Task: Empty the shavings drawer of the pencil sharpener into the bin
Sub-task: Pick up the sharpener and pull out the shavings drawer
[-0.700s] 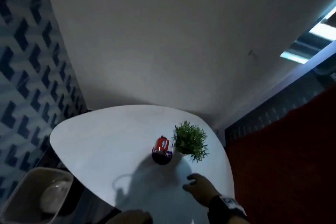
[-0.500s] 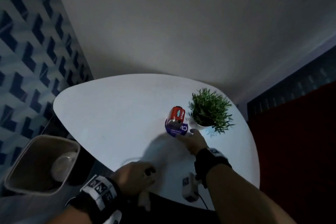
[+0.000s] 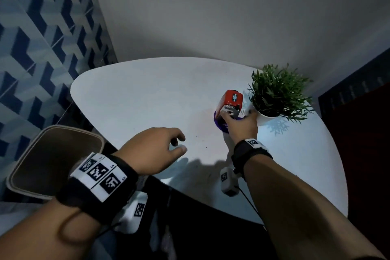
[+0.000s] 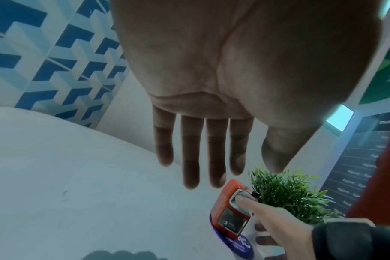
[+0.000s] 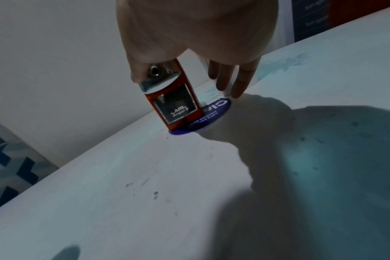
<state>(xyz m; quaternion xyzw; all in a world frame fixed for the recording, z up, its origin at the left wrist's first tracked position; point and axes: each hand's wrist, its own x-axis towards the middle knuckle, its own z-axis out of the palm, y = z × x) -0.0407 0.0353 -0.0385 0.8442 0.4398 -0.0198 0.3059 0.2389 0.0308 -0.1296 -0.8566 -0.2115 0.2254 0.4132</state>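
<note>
A red pencil sharpener (image 3: 231,100) stands upright on the white table (image 3: 147,95), just left of a plant. Its dark-windowed shavings drawer (image 5: 175,107) sits closed in the front. My right hand (image 3: 238,120) reaches over the sharpener (image 5: 174,102). The thumb (image 5: 137,73) touches the metal plate at its top, and the straight fingers (image 5: 236,82) point down beside it, apart from its right side. My left hand (image 3: 179,143) hovers empty over the table's near part with relaxed fingers (image 4: 190,158). The beige bin (image 3: 63,131) stands on the floor at the table's left.
A small potted plant (image 3: 276,93) stands close to the right of the sharpener. A round purple coaster (image 5: 209,114) lies under and in front of the sharpener. A white wall runs behind the table, and a blue patterned wall stands to the left.
My right hand has moved forward from the table's near edge onto the sharpener. My left hand has come up over the table.
</note>
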